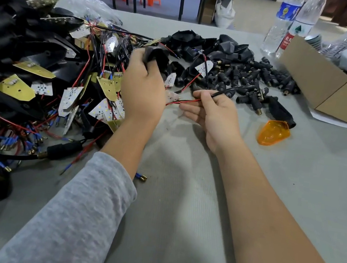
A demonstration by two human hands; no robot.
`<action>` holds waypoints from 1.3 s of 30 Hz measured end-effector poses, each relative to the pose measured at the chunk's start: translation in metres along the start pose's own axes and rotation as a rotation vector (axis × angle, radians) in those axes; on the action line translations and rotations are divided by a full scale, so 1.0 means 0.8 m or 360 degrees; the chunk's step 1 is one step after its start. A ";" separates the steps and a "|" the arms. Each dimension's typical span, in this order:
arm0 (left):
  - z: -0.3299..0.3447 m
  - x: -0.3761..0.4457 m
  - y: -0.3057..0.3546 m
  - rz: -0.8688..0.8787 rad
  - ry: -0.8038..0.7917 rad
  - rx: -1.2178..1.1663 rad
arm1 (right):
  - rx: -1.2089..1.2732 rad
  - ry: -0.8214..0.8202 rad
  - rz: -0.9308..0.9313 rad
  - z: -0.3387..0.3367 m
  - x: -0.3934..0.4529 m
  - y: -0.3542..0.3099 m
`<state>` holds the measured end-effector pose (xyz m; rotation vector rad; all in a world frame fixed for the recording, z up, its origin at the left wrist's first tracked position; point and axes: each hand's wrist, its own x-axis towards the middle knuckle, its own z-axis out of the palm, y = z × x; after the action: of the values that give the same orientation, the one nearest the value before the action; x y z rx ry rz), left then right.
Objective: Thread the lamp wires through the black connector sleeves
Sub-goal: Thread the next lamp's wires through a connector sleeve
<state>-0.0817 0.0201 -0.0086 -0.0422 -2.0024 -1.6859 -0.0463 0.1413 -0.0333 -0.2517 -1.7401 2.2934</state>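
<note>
The left hand point(144, 89) grips a black housing point(156, 54); the right hand point(212, 112) pinches red-black wires point(185, 102). Many sleeves point(254, 75) lie loose, so most threading likely remains.

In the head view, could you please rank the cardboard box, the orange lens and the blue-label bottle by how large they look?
1. Cardboard box, largest, though cut off by the frame edge.
2. Blue-label bottle, partly cut off at the top.
3. Orange lens, smallest, although nearest the camera.
</note>
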 end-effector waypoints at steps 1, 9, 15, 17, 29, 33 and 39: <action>-0.002 -0.003 0.001 0.0049 0.0046 -0.0107 | 0.0072 0.0062 -0.0024 0.000 0.002 0.001; -0.001 -0.013 -0.017 0.0297 -0.0035 0.0094 | 0.0221 0.0340 -0.0149 -0.012 0.006 -0.001; 0.012 -0.034 0.001 -0.0279 -0.0423 -0.0728 | 0.0131 0.0262 -0.0139 -0.010 -0.002 -0.008; 0.015 -0.037 0.001 -0.0468 -0.0568 -0.0857 | 0.0231 0.0224 -0.0128 -0.011 -0.004 -0.010; 0.018 -0.030 -0.016 -0.0663 -0.0622 -0.0358 | 0.0462 0.0202 -0.0098 -0.012 -0.002 -0.010; 0.019 -0.031 -0.017 -0.0587 -0.0704 -0.0352 | 0.0024 0.0125 -0.0158 -0.009 -0.005 -0.006; 0.018 -0.024 -0.026 -0.0596 -0.0769 -0.0204 | -0.0083 0.0257 -0.0213 -0.008 -0.008 -0.003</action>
<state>-0.0773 0.0346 -0.0362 -0.1385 -2.3554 -2.2074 -0.0384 0.1460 -0.0329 -0.3113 -1.6841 2.0755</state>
